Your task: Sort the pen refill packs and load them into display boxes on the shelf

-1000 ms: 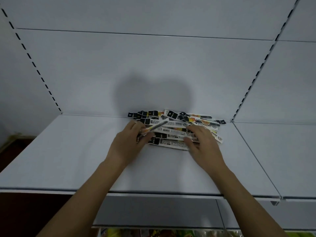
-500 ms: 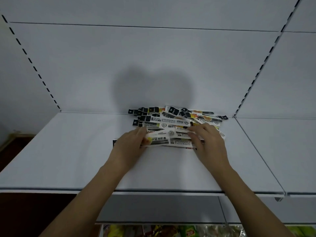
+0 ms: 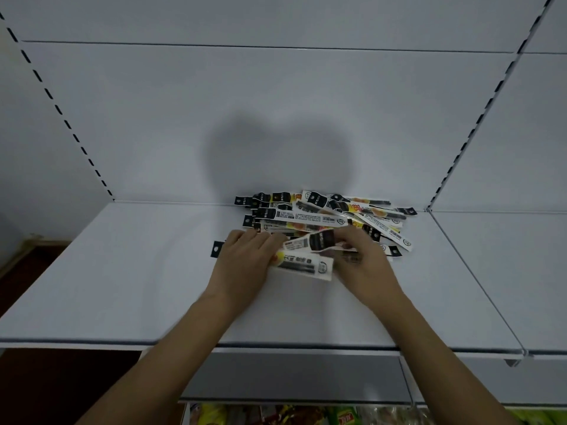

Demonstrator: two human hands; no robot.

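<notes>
A loose pile of pen refill packs (image 3: pixel 325 214), white strips with black header tabs and yellow-orange print, lies on the white shelf (image 3: pixel 122 271) near the back wall. My left hand (image 3: pixel 242 265) grips the left end of a few packs (image 3: pixel 303 265) at the pile's front edge. My right hand (image 3: pixel 362 259) pinches another pack (image 3: pixel 319 240) lifted slightly above them. A black tab (image 3: pixel 217 249) sticks out to the left from under my left hand. No display box is in view.
Slotted uprights (image 3: pixel 469 130) run up the back wall at both sides. A neighbouring shelf board (image 3: pixel 506 271) continues to the right. Colourful packaged goods (image 3: pixel 276 415) show on a lower level beneath the shelf's front edge.
Both hands have drawn a few packs out of the pile toward the shelf front. The right hand has lifted one pack; the left hand's packs have shifted forward and tilted.
</notes>
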